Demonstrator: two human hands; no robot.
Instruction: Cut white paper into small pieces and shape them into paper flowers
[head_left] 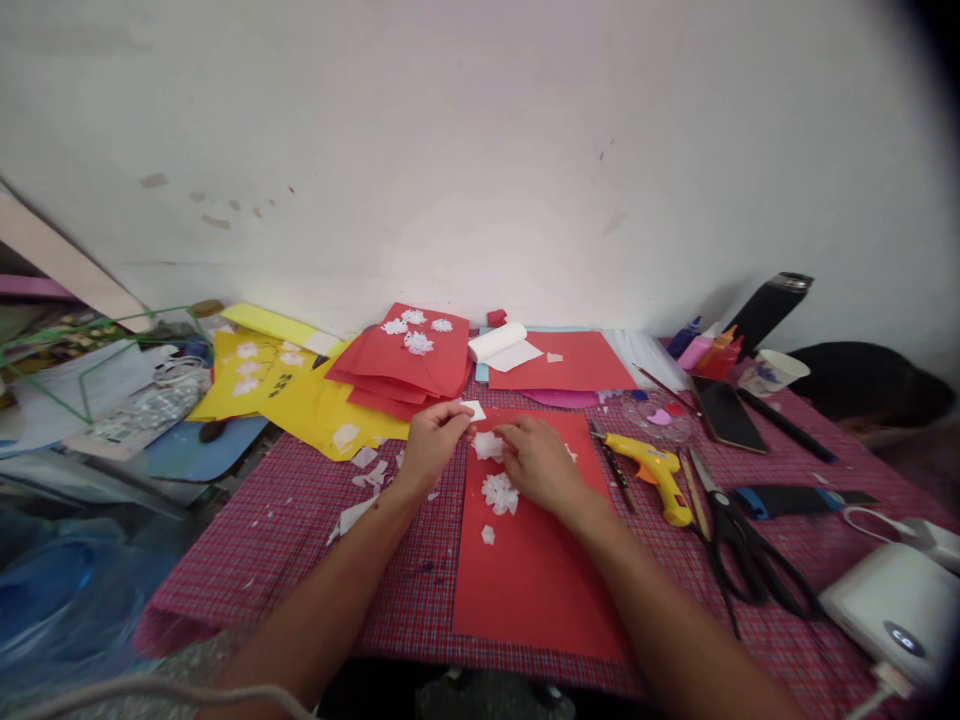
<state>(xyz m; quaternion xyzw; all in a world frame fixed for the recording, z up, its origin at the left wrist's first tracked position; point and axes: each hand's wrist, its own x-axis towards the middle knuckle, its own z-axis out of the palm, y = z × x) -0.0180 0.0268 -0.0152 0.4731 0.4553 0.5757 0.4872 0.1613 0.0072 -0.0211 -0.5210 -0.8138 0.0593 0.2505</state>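
Note:
A red paper sheet [536,570] lies before me on a checked red cloth [300,520]. My left hand [433,440] pinches a small white paper scrap [474,409] just above the sheet's top edge. Fingers curled, my right hand [541,462] presses on a white paper flower [487,446] on the sheet. A second white flower [500,493] lies just below that hand, and a tiny white piece [487,534] sits lower on the sheet.
Right of the sheet lie a yellow glue gun [658,468], black scissors [739,545], a blue-black cutter [795,499] and a white device [896,605]. Behind are red sheets with white flowers [409,360], yellow paper [300,395], a tissue roll [499,342], bottles [709,350] and a cup [772,372].

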